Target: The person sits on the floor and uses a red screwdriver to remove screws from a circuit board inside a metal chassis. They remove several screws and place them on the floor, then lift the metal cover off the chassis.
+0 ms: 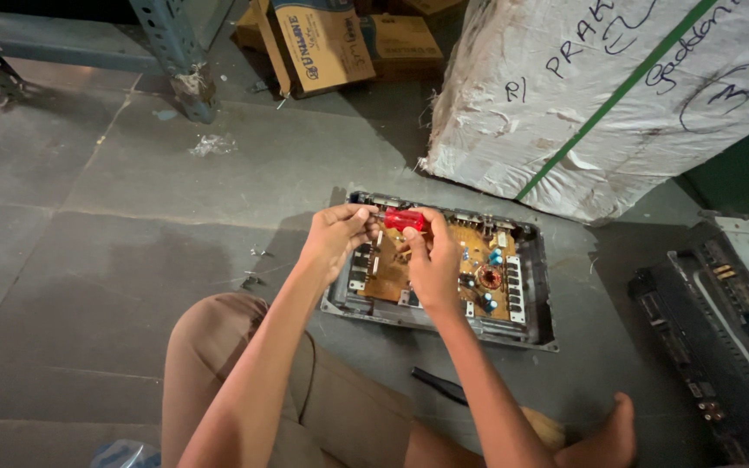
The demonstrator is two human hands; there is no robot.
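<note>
Person seated on a grey tiled floor (132,173), knees bent, a bare foot (604,438) out to the right. Directly in front lies an opened amplifier chassis (535,299), a shallow grey metal tray with the lid off, set flat on the floor. Inside it sits a brown circuit board (478,251) carrying blue capacitors, a copper-wound coil and rows of black components along both short edges.

Both hands are raised just above the far-left part of the board. The left hand (333,236) is curled, its fingertips pinching one end of a red screwdriver handle (404,218). The right hand (431,260) is clenched around the other end of the same handle, thumb up against it. The handle lies roughly level between the two hands; the shaft and tip cannot be made out.

On the floor near the right forearm: a thin black strip (438,386). At the right edge, a second black electronics unit (721,338), lid off, connectors showing. Behind the chassis, a large white wrapped bale (600,95) with a green strap. Further back, cardboard boxes (331,43) and the blue leg of a steel rack (175,52). Small debris scattered on the tiles.
</note>
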